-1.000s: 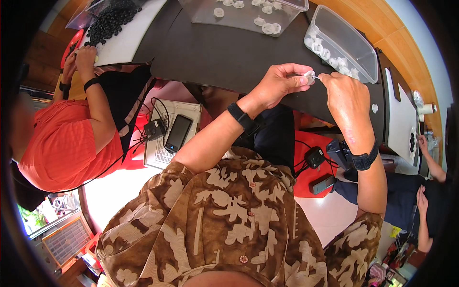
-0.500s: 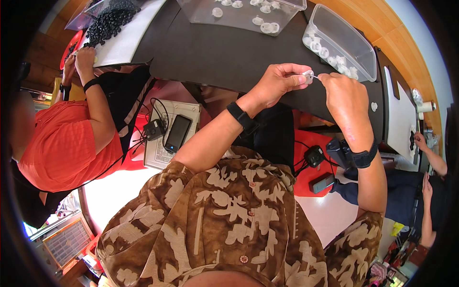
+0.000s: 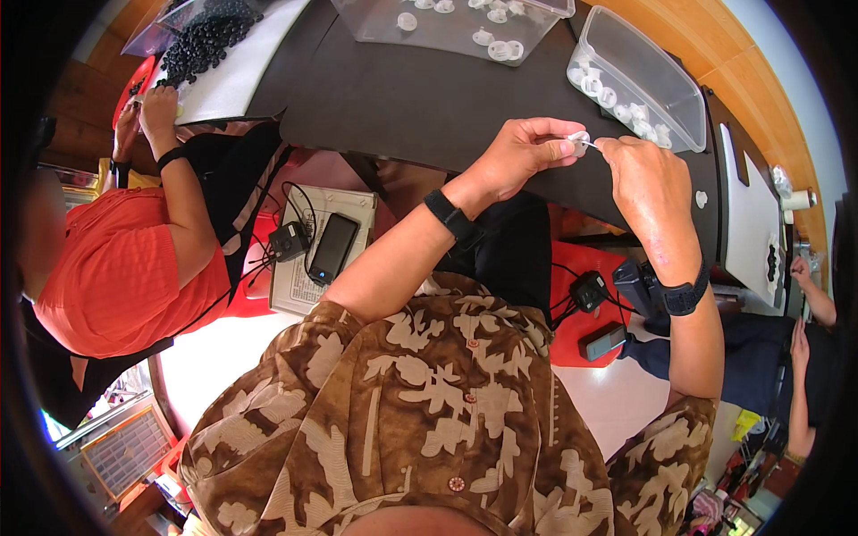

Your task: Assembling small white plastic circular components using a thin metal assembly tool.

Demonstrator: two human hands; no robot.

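Note:
My left hand (image 3: 517, 159) is closed, pinching a small white rounded plastic part (image 3: 581, 138) between thumb and fingertips above the front of the dark table. From the right, my right hand (image 3: 651, 183) grips a thin, light-coloured rod-like tool (image 3: 591, 144). The rod's exposed end meets the white part; most of its length is hidden in my fist, so its exact kind does not show. Just beyond my hands sits a clear plastic box (image 3: 672, 94) with several similar white parts along its near side. One loose white piece (image 3: 701, 199) lies on the table to the right.
A larger clear bin (image 3: 429, 49) with white parts stands at the back. On the left, a co-worker in a red top (image 3: 134, 286) works beside a heap of black pieces (image 3: 206, 40). Another person's hands (image 3: 809, 286) show at far right, near a white board (image 3: 746, 223).
My right hand and forearm have shifted very slightly, with the rod still against the white part. At far right, the other person's hand has drawn back from the black pieces on the board.

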